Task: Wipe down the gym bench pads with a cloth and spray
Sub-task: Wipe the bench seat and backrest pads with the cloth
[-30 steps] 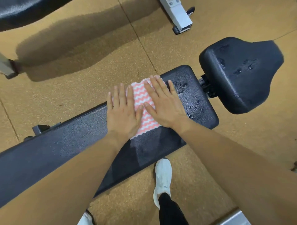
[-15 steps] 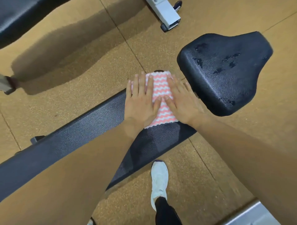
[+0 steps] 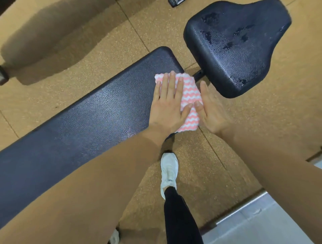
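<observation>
A long black bench pad runs from lower left to centre. At its right end lies a pink and white wavy-striped cloth. My left hand presses flat on the cloth with its fingers spread. My right hand lies flat at the cloth's right edge, past the pad's end, slightly blurred. Beyond a narrow gap sits the black seat pad, with wet spray marks on its top. No spray bottle is in view.
The floor is tan speckled rubber. My white shoe and black trouser leg stand just below the pad's end. A metal bar and grey surface sit at the lower right. A frame foot shows at the top edge.
Both hands slid the cloth rightwards along the long pad to its end; my right hand now passes beyond the pad's edge. The view shifted, so the seat pad looks closer.
</observation>
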A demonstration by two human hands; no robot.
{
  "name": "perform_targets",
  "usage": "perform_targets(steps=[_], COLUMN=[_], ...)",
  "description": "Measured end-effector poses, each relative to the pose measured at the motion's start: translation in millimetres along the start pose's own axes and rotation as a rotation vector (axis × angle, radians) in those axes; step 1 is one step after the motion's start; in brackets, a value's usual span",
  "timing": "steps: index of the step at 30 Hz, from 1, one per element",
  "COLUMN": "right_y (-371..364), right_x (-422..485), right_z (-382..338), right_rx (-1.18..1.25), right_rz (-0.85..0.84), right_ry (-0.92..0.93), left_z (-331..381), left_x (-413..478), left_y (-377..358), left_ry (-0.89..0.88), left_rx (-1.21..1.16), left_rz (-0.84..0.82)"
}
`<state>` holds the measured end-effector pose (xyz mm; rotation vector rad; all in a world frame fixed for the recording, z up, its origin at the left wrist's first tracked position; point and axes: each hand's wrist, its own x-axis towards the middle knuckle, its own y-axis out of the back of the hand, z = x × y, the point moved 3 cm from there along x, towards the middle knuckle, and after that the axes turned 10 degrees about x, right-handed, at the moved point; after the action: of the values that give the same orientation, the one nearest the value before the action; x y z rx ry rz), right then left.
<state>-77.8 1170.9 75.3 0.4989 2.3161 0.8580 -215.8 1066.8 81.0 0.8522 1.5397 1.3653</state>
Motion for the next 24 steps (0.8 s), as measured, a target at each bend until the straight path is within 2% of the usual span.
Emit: perform_targets(steps=[4, 7, 9, 13, 24], right_y=[-6.2, -18.4, -25.1, -41.9, -100.7], right_x=[-14.8, -15.7, -17.3, -26.5, -43.2], right_z=[-15.3, -25.6, -27.4, -37.8, -93.7], right_rx=[0.018, 0.078, -0.056, -0.350, -0.516], right_rz=[0.067, 0.098, 0.141, 0.120, 0.099], right_ry=[0.145, 0.083, 0.080, 0.148, 0.261], left_z=[9.8, 16.0, 18.0, 10.4, -64.3], left_x=[-22.4, -41.8, -58.8, -90.2, -173.5], left_y=[-2.2, -3.6, -7.3, -14.1, -31.3], left_ry=[0.015, 0.021, 0.026, 0.030, 0.090], left_rx=[-0.008, -0.026, -0.024, 0.034, 0.061], left_rz=[-0.005, 0.001, 0.000, -0.002, -0.020])
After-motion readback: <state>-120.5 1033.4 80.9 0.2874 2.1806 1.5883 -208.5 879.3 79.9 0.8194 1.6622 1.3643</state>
